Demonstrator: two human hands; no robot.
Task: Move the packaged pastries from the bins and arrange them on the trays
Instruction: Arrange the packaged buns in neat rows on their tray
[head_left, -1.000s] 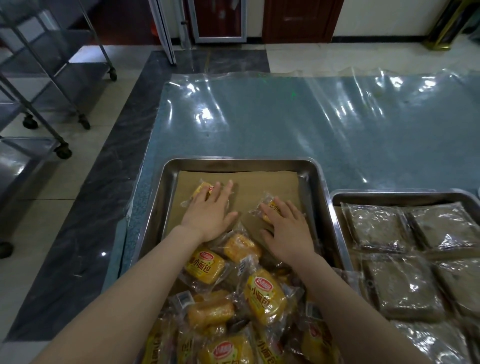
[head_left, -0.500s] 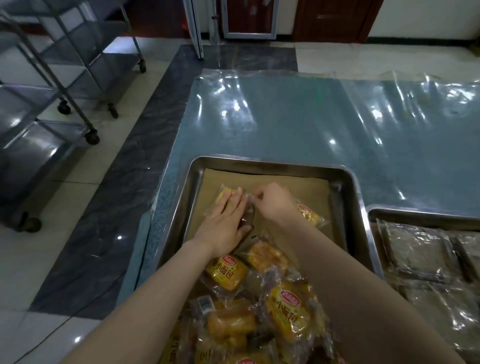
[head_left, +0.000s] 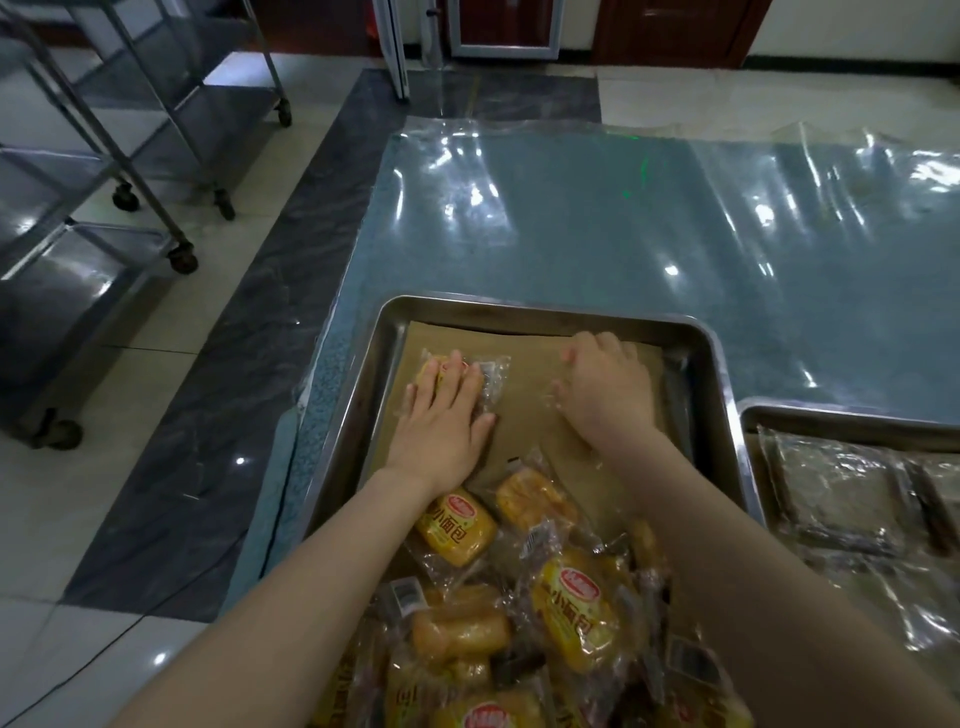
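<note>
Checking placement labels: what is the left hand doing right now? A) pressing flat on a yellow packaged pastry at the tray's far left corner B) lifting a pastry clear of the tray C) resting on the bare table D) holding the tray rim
A: the left hand lies flat, palm down, on a yellow packaged pastry on the brown paper liner in the far left corner of the steel tray.

Hands on a paper-lined metal tray (head_left: 724, 395)

Left hand (head_left: 441, 421) flat on a yellow pastry packet (head_left: 485, 376) at the far left; right hand (head_left: 605, 389) blurred, fingers curled; a heap of packets (head_left: 545, 597) fills the near end.
</note>
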